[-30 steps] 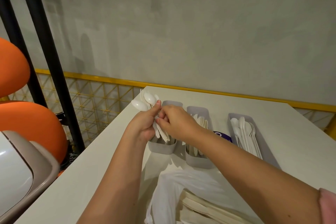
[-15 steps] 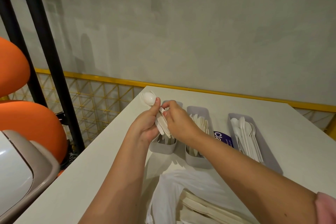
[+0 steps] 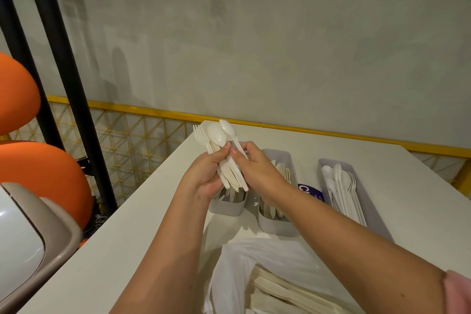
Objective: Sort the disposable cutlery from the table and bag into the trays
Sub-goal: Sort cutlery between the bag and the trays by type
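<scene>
Bundle (image 3: 225, 163): mixed cutlery clamped in left hand (image 3: 204, 178) fingers over left tray (image 3: 228, 208), fanned for picking. Spoon (image 3: 230, 132): pinched by right hand (image 3: 257, 173) fingers, probably for right tray (image 3: 334, 161). Bag (image 3: 244, 257): near, on surface (image 3: 420, 199).

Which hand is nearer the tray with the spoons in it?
Right. The right hand, pinching a spoon, is by the middle tray, beside the spoon tray; the left hand grips a cutlery bundle farther left.
</scene>
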